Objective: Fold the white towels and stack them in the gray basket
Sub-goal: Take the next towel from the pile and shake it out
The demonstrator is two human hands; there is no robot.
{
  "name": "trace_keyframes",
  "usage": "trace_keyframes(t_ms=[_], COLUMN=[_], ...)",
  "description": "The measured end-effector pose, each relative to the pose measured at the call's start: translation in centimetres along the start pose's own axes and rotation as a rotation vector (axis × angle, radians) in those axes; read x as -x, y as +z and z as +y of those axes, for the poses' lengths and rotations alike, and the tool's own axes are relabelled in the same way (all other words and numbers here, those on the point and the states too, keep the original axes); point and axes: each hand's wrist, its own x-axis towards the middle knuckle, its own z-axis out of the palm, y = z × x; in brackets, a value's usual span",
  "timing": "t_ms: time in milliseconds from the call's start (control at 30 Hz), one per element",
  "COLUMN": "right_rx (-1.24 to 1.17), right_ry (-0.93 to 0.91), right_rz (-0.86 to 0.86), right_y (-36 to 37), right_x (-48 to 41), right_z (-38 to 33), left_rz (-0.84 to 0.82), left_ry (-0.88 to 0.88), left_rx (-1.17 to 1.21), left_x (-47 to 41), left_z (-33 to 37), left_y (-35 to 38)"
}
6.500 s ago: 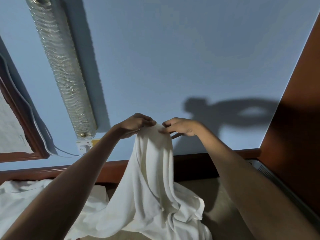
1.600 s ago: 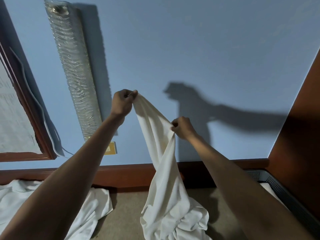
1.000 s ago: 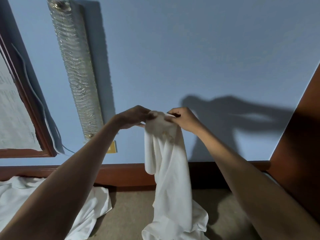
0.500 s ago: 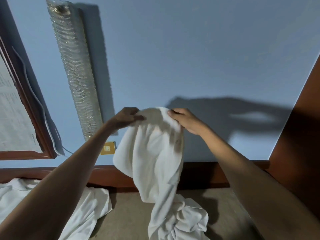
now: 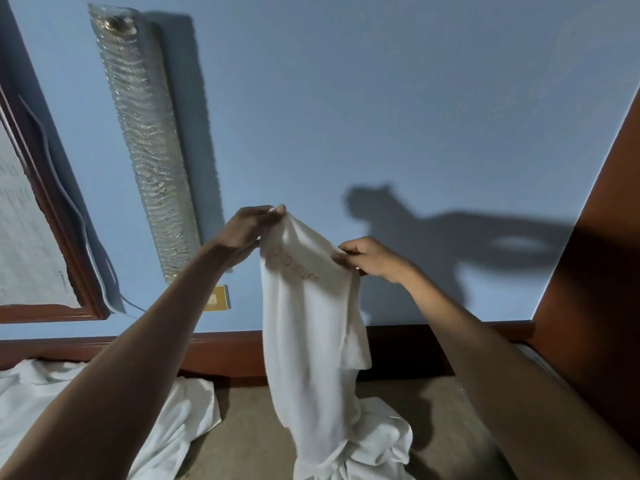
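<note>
The left grip (image 5: 254, 230) pinches the top corner of a white towel (image 5: 308, 323) between thumb and fingertips, raised in front of the blue wall (image 5: 381, 98). The right grip (image 5: 367, 258) is lower and to the right, its fingers curled round the same upper hem. The cloth between them sags in a short slope with faint stitched lettering on it. The towel hangs as a long, narrow drape, and its lower end is bunched on the beige surface (image 5: 249, 427) near the middle of the near edge. More white towels (image 5: 104, 410) lie crumpled at the left edge, against the wooden board (image 5: 225, 351) along the far edge. Only a sliver of the gray basket (image 5: 540, 363) shows at the right edge, behind the right forearm. A ribbed glass wall lamp (image 5: 149, 143) is on the wall.
</note>
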Motion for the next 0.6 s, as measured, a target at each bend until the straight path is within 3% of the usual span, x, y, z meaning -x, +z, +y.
trace_keyframes(t_ms=[67, 133, 300, 367, 600], right_rx=[-0.016, 0.026, 0.121, 0.138, 0.212], right_ry=[0.016, -0.056, -0.182, -0.183, -0.113], right_rz=[0.059, 0.110, 0.075, 0.080, 0.107], right_y=[0.0, 0.1, 1.1, 1.8, 0.9], right_x=[-0.1, -0.3, -1.4, -1.5, -0.3], right_z=[0.2, -0.2, -2.8, -2.9, 0.4], left_rz=[0.117, 0.134, -0.310, -0.352, -0.129], left_ry=[-0.055, -0.099, -0.249, -0.216, -0.101], left_rx=[0.087, 0.028, -0.278, -0.363, -0.136], left_x=[-0.1, 0.1, 1.5, 1.6, 0.9], left_z=[-0.8, -1.6, -1.9, -1.8, -2.4], left_y=[-0.4, -0.5, 1.5, 2.2, 0.2])
